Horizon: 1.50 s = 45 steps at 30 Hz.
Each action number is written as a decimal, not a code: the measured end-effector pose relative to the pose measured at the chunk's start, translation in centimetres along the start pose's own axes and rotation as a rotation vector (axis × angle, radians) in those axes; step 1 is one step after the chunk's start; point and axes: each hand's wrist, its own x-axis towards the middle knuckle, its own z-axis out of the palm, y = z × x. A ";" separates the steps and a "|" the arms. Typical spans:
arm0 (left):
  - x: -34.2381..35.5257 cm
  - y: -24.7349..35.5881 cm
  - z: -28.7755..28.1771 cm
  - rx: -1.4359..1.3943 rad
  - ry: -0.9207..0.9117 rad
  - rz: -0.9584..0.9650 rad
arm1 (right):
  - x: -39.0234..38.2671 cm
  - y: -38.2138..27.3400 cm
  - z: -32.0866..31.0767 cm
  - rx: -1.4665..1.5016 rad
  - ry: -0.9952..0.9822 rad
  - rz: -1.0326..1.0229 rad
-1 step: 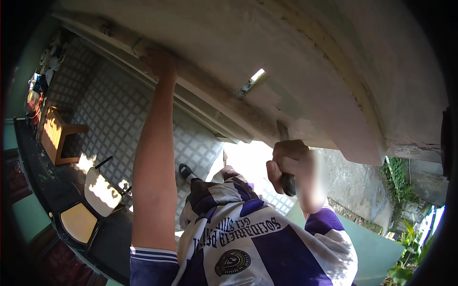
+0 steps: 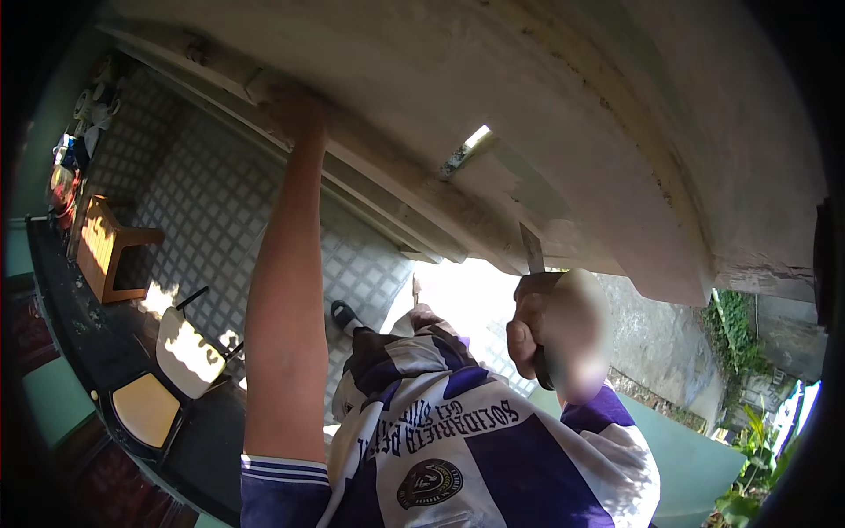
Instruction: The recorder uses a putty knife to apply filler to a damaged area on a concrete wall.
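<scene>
Up at the left, my left hand [image 2: 295, 119] grips the edge of a long pale ledge [image 2: 387, 172], its fingers in shadow. Closed around a dark handle, my right hand [image 2: 550, 326] holds a scraper [image 2: 532, 248] with a flat metal blade pointing up. The blade's tip is at or very near the pale painted surface [image 2: 581, 167], which has worn, greenish patches above it. A narrow slot [image 2: 465, 152] cuts through this surface, letting light in between my two hands. Part of my right hand is blurred.
Below lies a tiled floor [image 2: 211, 194] with an orange-brown wooden stool [image 2: 104, 248] and a chair with a pale back [image 2: 187, 354] at the left. A low green wall [image 2: 678, 458] and plants [image 2: 748, 458] stand at the right.
My right hand has shifted slightly right and downward with the scraper, and more of the blade shows. My left hand stays where it was.
</scene>
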 end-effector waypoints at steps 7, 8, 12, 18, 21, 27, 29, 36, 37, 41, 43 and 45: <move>0.7 -1.4 1.9 -0.297 0.000 -0.234 | 0.4 0.9 0.5 -0.012 0.036 -0.007; 0.9 -1.7 2.1 -0.296 0.000 -0.232 | 0.4 0.9 0.6 -0.012 0.038 -0.006; -0.1 -0.2 1.3 -0.029 -0.045 -0.034 | 0.5 1.4 0.4 -0.049 -0.019 -0.085; 1.3 -2.3 3.1 -0.086 0.029 -0.077 | 1.0 1.1 0.6 -0.026 -0.077 -0.134; 1.3 -1.4 1.8 0.081 -0.094 0.027 | 1.1 1.3 0.5 -0.064 -0.119 -0.118; 4.5 -6.2 4.4 0.019 0.085 -0.049 | 1.9 1.2 1.9 -0.021 -0.097 -0.077; 5.0 -5.9 5.3 0.045 0.165 0.002 | 2.2 1.4 2.2 -0.024 -0.116 -0.100; 0.9 -0.8 2.1 -0.194 0.006 -0.104 | 1.8 1.5 0.8 -0.070 -0.059 -0.017; 2.3 -2.6 2.5 -0.336 0.017 -0.232 | 2.0 1.4 1.1 -0.060 -0.048 -0.036; 4.1 -4.2 5.3 0.101 -0.030 0.071 | 1.0 0.8 -0.9 -0.010 0.113 0.107; 2.2 -1.9 6.9 -0.459 0.016 -0.248 | -0.1 0.3 -1.8 0.086 0.253 0.131; 4.6 -4.7 9.2 -0.370 0.037 -0.159 | -0.7 -0.6 -1.9 0.259 0.333 0.126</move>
